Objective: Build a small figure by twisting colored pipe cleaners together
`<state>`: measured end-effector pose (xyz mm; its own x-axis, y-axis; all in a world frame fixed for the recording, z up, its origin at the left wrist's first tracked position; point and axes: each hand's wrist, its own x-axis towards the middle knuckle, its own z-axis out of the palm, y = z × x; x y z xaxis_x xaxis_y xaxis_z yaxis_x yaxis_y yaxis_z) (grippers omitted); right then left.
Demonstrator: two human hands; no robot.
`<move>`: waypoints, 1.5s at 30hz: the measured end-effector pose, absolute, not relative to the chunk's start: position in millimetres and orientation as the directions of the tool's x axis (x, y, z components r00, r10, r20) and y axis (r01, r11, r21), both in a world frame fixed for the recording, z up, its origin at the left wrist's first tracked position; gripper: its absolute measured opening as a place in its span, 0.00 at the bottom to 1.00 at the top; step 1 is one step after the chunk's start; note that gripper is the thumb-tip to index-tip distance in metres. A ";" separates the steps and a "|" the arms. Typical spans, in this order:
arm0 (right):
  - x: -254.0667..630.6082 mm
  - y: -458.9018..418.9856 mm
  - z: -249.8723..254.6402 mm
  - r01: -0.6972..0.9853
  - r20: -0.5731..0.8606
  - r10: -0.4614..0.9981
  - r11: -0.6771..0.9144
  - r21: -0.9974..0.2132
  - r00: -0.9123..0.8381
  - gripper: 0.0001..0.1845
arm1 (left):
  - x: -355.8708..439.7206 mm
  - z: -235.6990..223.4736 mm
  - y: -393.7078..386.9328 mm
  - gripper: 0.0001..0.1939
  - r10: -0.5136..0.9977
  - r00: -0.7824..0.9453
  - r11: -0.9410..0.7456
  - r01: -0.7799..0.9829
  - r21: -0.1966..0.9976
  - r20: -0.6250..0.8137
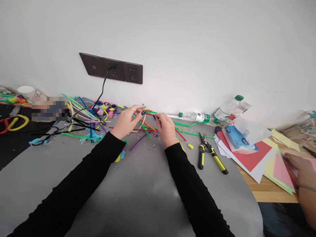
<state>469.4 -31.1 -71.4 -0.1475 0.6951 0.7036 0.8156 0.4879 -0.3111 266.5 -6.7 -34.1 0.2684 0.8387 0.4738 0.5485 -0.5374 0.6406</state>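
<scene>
My left hand [127, 122] and my right hand [166, 128] reach out over a grey table [138, 187], both in black sleeves. Between their fingertips runs a short red pipe cleaner [149, 114], pinched at one end by each hand. Under and around the hands lie several loose pipe cleaners [145, 130] in green, purple, orange and red. Small colourful scraps dot the table below them.
Yellow-handled pliers [209, 153] lie right of my right hand. Coloured paper sheets [249, 156], a tissue pack [237, 138] and plastic bottles [197, 117] sit further right. Another person's hand [302, 171] rests at the right edge. A pipe-cleaner pile [84, 113], black cable and wall sockets [112, 69] are left.
</scene>
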 end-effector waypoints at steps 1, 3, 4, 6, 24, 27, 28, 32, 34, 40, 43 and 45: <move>469.5 -30.8 -71.2 0.811 0.703 0.698 0.486 -0.325 -0.137 0.15 | 260.8 -22.4 -9.6 0.21 0.838 0.282 -0.540 0.551 0.636 0.468; 469.7 -30.5 -70.9 0.793 0.703 0.700 0.496 -0.354 -0.124 0.15 | 247.2 3.9 -19.7 0.21 0.832 0.308 -0.553 0.536 0.638 0.462; 469.7 -30.5 -70.8 0.782 0.703 0.701 0.503 -0.368 -0.120 0.15 | 239.9 16.4 -26.7 0.21 0.828 0.314 -0.558 0.535 0.634 0.464; 469.9 -30.6 -70.9 0.764 0.698 0.708 0.509 -0.397 -0.109 0.15 | 225.5 33.4 -43.1 0.19 0.832 0.335 -0.553 0.573 0.604 0.443; 478.2 -30.4 -64.0 0.676 0.706 0.707 0.541 -0.501 -0.042 0.14 | 206.8 -89.0 -127.4 0.22 0.956 0.177 -0.283 0.769 0.573 0.234; 482.9 -28.7 -61.5 0.671 0.709 0.705 0.531 -0.517 -0.011 0.14 | 214.5 -75.6 -121.8 0.18 0.950 0.213 -0.312 0.691 0.652 0.230; 485.0 -27.9 -60.5 0.667 0.711 0.703 0.529 -0.525 0.001 0.14 | 218.9 -70.1 -118.7 0.17 0.947 0.218 -0.320 0.651 0.689 0.234; 495.5 -24.3 -56.6 0.632 0.715 0.696 0.527 -0.569 0.063 0.13 | 247.5 -47.4 -96.5 0.20 0.945 0.185 -0.327 0.456 0.828 0.271; 500.9 -22.9 -55.0 0.617 0.707 0.700 0.514 -0.596 0.099 0.12 | 267.5 -39.4 -79.8 0.19 0.943 0.211 -0.323 0.375 0.869 0.259; 510.2 -21.5 -54.5 0.627 0.678 0.720 0.462 -0.628 0.148 0.12 | 322.0 -51.6 -31.0 0.21 0.901 0.319 -0.349 0.130 0.928 0.294; 510.7 -21.5 -55.7 0.646 0.650 0.746 0.426 -0.634 0.146 0.12 | 328.5 -71.5 -19.5 0.22 0.915 0.290 -0.317 0.087 0.944 0.281; 509.4 -21.8 -56.6 0.662 0.633 0.762 0.406 -0.630 0.135 0.13 | 324.7 -83.0 -16.8 0.27 0.924 0.279 -0.287 0.052 0.957 0.262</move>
<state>509.4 -21.8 -56.6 0.1354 0.7621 0.6332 0.6616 0.4062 -0.6303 324.7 -16.8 -83.0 0.2794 0.9238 0.2617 0.0517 -0.2867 0.9566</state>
